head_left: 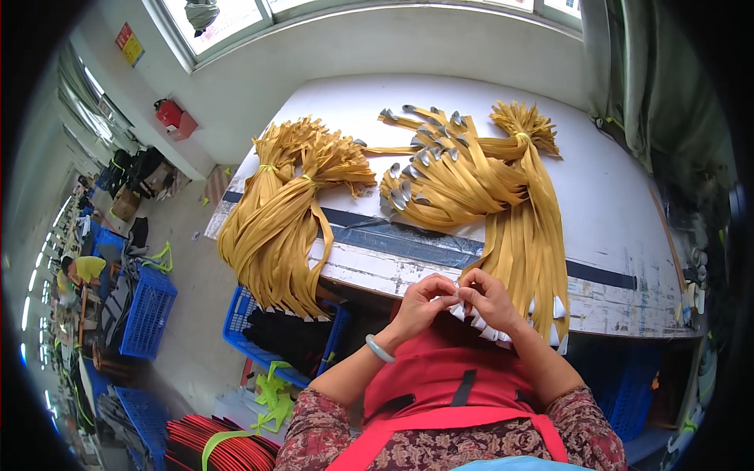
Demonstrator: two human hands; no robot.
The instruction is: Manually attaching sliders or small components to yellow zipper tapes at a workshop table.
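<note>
Just off the table's front edge, my left hand (424, 304) and my right hand (488, 300) meet with closed, pinching fingertips. Between them is the white-tipped end of a gold strap, mostly hidden by my fingers. Several white strap tips (496, 334) hang just below my right hand. These belong to a long bundle of flat gold straps (530, 228), tied near its frayed far end and draped over the edge. Across it lies a folded sheaf of gold straps (463, 184) with grey tips (402, 192) fanned to the left.
Two more tied gold bundles (290, 212) lie left on the white table (345, 94), hanging over its edge. Below stands a blue crate (236, 314) with dark material. Lime-green straps (272, 396) and a red stack (208, 443) are at lower left. A person (85, 269) works far left.
</note>
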